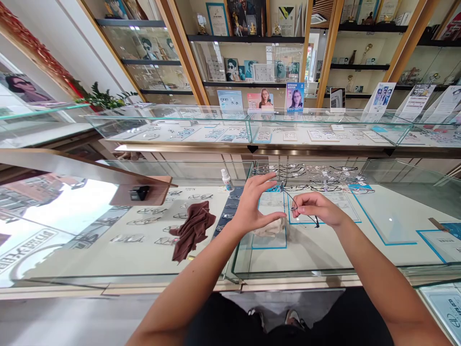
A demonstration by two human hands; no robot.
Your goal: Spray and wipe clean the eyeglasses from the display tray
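Note:
Above the glass display counter, my right hand [319,207] pinches a pair of eyeglasses [289,196] with a thin dark frame. One temple hangs down to the right below my fingers. My left hand [252,204] is spread wide, thumb and fingers apart, just left of the eyeglasses; I see nothing held in it. Behind the left thumb sits a crumpled pale cloth [272,228], partly hidden. A dark brown cloth [194,226] lies on the counter glass to the left. Near it stands a white spray bottle [226,179].
Several eyeglasses [324,175] fill the back of the counter beyond my hands. A wooden panel [144,190] with a small black object juts in at left. Across the aisle runs another glass showcase [201,134], with shelves behind it. A vertical glass edge [236,276] divides the near counter.

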